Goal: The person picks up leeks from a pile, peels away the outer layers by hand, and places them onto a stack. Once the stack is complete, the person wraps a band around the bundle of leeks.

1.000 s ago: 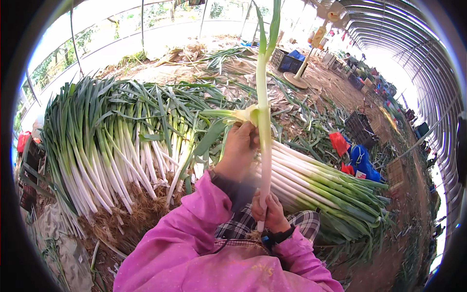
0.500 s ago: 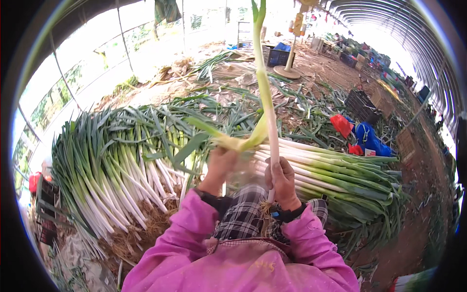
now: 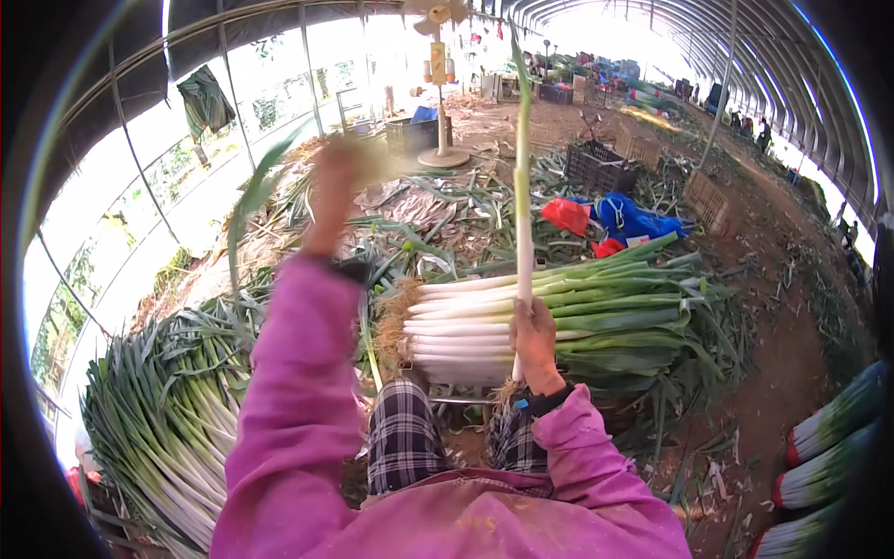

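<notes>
My right hand [image 3: 534, 343] is closed round the white lower shaft of a leek [image 3: 524, 252], which stands nearly upright with its roots down and a single green top. My left hand [image 3: 333, 191] is raised at the far left, smeared by motion. A long green leek leaf [image 3: 250, 210] hangs in the air beside it; whether the fingers grip it cannot be made out. In front of my knees lies a stack of cleaned leeks [image 3: 466, 321], roots to the left, green ends to the right. On my left a heap of untrimmed leeks [image 3: 168, 419] is partly behind my sleeve.
Cut leaves litter the ground beyond the stack. Red and blue bags [image 3: 626, 216] lie past it, near a black crate [image 3: 598, 168]. A stand fan [image 3: 440, 112] and another crate [image 3: 405, 138] stand farther off. Tied leek bundles [image 3: 829, 466] lie at the lower right.
My left hand has swung up and away to the left from the leek, the stripped outer leaves now off it. My right hand still holds the leek. The view has turned rightward.
</notes>
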A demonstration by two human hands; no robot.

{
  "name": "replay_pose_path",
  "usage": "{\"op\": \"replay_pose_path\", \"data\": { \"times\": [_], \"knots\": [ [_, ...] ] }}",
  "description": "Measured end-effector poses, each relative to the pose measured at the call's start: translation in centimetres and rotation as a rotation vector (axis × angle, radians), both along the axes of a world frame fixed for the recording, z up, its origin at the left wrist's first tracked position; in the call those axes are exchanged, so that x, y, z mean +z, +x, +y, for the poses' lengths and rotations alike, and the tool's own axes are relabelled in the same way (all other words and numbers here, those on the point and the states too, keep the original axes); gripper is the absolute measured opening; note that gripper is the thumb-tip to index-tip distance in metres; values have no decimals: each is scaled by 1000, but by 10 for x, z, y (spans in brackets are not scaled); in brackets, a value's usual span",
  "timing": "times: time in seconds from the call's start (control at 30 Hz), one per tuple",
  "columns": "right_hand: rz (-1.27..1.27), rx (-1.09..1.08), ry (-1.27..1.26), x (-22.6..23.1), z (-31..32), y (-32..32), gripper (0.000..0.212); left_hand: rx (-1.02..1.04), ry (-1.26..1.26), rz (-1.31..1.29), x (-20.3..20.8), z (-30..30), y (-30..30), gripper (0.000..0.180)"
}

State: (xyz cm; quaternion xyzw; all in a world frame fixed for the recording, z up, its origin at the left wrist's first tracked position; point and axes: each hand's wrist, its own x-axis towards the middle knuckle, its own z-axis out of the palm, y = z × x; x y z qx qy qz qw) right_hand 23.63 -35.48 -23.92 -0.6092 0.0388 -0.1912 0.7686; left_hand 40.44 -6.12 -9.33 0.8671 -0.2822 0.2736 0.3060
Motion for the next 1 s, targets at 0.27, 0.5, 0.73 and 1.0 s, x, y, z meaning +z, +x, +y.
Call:
{"op": "replay_pose_path", "data": {
  "times": [0.27, 0.5, 0.73, 1.0],
  "knots": [
    [-143, -138, -298, -8, -20, -27, 20, -119, -333, -212, 59, -208, -124, 48],
    [-172, -291, -384, -3, -27, -46, 21, -363, -715, 653, 19, -185, -101, 33],
    [-177, -164, -280, -15, -25, -46, 23, -393, -806, 697, 5, -168, -100, 23],
    [-152, -369, -558, -8, -20, -52, 21, -420, -951, 749, 12, -168, -123, 23]
  ]
}}
